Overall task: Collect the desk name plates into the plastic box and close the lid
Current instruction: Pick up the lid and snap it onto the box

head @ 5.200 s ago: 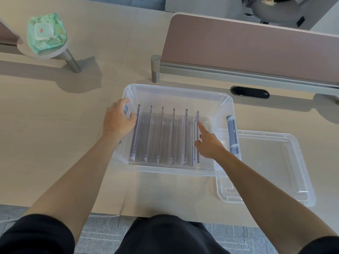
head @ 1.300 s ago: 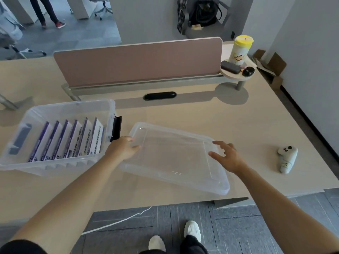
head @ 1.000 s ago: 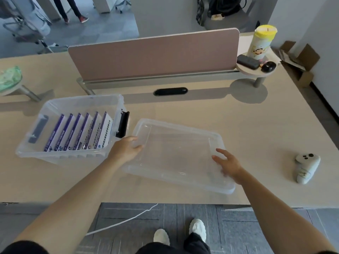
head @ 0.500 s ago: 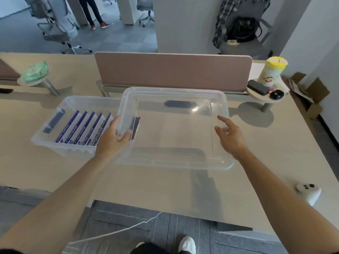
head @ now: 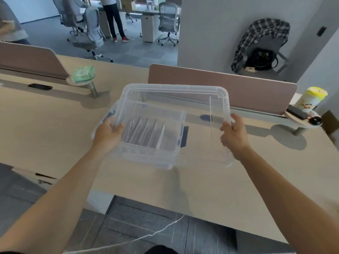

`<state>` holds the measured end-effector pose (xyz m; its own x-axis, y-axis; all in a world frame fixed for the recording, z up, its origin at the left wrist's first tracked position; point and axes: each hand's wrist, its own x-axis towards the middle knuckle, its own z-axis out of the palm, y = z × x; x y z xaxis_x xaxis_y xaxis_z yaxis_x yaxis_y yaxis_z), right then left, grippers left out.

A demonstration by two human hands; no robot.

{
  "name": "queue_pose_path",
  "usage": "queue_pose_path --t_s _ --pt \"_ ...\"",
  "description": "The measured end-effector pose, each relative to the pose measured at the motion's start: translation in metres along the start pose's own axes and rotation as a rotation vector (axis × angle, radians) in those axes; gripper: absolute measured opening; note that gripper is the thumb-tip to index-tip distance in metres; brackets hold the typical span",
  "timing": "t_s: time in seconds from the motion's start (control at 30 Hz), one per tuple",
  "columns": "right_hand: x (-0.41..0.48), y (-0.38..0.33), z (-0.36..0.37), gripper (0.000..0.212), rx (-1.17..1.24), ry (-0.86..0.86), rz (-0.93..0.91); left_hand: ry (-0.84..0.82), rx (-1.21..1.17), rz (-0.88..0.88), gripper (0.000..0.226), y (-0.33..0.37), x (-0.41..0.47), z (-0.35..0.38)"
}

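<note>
You're in an open-plan office, long pale desk point(head: 55, 134) before you, pink divider screens point(head: 238, 88), swivel chairs point(head: 168, 21) beyond, grey carpet tiles point(head: 146, 226) underfoot.

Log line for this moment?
left hand grips lid | right hand grips lid | lid above plastic box, not seated | name plates inside box

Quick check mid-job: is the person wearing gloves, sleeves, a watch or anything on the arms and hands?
No. The left hand and right hand are both bare: no gloves, rings, watch or wristband show. Both forearms are uncovered as far as the picture reaches, with no cable or marking on them.
</note>
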<state>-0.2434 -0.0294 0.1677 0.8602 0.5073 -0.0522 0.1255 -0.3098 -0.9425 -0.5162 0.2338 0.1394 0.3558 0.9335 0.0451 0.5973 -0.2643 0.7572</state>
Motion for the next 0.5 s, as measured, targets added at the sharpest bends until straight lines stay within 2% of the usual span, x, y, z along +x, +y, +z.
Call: queue_pose_path --t_s 0.2,0.37,0.5 --pt "-0.023 -0.035 0.084 0.038 0.033 0.066 0.045 0.045 0.078 0.013 0.033 -0.050 0.053 -0.055" --pt "-0.008 -0.038 0.132 0.030 0.027 0.134 0.048 0.022 0.091 0.042 0.025 -0.066 0.104 -0.060" --pt "0.030 -0.017 0.162 0.036 -0.037 0.151 0.104 -0.065 0.137 -0.006 0.037 -0.075 0.147 -0.046"
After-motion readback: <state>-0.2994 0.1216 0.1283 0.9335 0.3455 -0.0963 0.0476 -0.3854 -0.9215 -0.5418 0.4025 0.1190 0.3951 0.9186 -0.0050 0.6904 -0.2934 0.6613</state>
